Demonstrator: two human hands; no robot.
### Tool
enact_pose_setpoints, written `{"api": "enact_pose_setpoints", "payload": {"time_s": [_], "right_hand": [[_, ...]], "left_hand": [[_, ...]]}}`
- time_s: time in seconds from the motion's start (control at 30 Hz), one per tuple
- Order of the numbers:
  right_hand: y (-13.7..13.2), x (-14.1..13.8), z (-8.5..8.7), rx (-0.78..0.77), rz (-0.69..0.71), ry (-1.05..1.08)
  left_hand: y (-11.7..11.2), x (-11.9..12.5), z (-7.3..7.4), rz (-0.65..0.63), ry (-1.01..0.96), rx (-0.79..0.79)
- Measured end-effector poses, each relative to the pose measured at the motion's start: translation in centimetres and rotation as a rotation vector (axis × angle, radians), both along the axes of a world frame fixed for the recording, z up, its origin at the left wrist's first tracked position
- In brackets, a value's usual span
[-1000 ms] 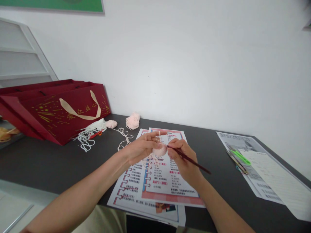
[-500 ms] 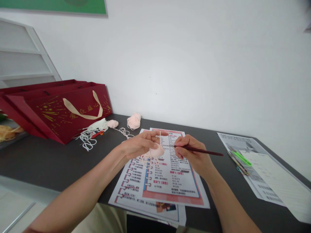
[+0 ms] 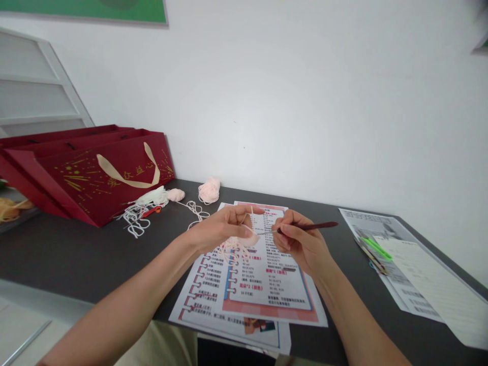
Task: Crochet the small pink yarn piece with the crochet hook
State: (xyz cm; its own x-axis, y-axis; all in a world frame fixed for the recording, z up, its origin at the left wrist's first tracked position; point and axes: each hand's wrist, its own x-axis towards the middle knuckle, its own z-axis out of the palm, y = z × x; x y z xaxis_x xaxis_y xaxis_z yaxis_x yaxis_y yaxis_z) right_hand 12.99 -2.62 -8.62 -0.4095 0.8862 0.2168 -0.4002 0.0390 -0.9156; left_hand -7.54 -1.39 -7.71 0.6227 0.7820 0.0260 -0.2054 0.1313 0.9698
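Between thumb and fingers, my left hand (image 3: 224, 226) pinches a small pale pink crochet piece (image 3: 252, 239). A strand of yarn runs over its outstretched index finger, and loose pink yarn (image 3: 233, 248) dangles below the palm. My right hand (image 3: 295, 235) is closed around a crochet hook (image 3: 320, 225) with a dark red-brown handle. The hook's thin metal shaft points left and reaches the edge of the crochet piece; its very tip is hard to make out. Both hands are above printed pattern sheets (image 3: 267, 305) on the dark table.
Dark red gift bags (image 3: 87, 173) stand at the left by the wall. Near them lie white yarn (image 3: 139, 213), a small pink ball (image 3: 176, 195) and a larger pink yarn ball (image 3: 209, 190). On the right are papers (image 3: 430, 274) with a bright green tool (image 3: 376, 247).
My right hand has turned the crochet hook, so its handle now tilts up to the right and its metal shaft shows at the pink piece. My left hand stays nearly in place.
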Motion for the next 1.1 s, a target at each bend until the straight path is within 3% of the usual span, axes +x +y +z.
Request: {"api": "enact_pose_setpoints", "payload": {"time_s": [0.17,0.53,0.77,0.87,1.1], "right_hand": [[0.0,-0.2,-0.6,0.147,-0.127,-0.082],[-1.2,-0.4,-1.7,0.584,-0.455,-0.504],[-1.9,-1.9,-3.0,0.978,-0.605,-0.664],[-1.8,-2.3,-3.6,1.095,-0.637,-0.681],[-1.3,-2.4,-3.6,1.024,-0.601,-0.643]], "left_hand": [[-0.6,0.9,0.0,0.197,0.079,0.156],[-0.9,1.6,-0.8,0.424,0.224,0.346],[-0.9,2.0,-1.5,0.619,0.377,0.539],[-1.2,2.4,-1.6,0.607,0.362,0.511],[-1.6,3.0,-1.6,0.487,0.230,0.358]]}}
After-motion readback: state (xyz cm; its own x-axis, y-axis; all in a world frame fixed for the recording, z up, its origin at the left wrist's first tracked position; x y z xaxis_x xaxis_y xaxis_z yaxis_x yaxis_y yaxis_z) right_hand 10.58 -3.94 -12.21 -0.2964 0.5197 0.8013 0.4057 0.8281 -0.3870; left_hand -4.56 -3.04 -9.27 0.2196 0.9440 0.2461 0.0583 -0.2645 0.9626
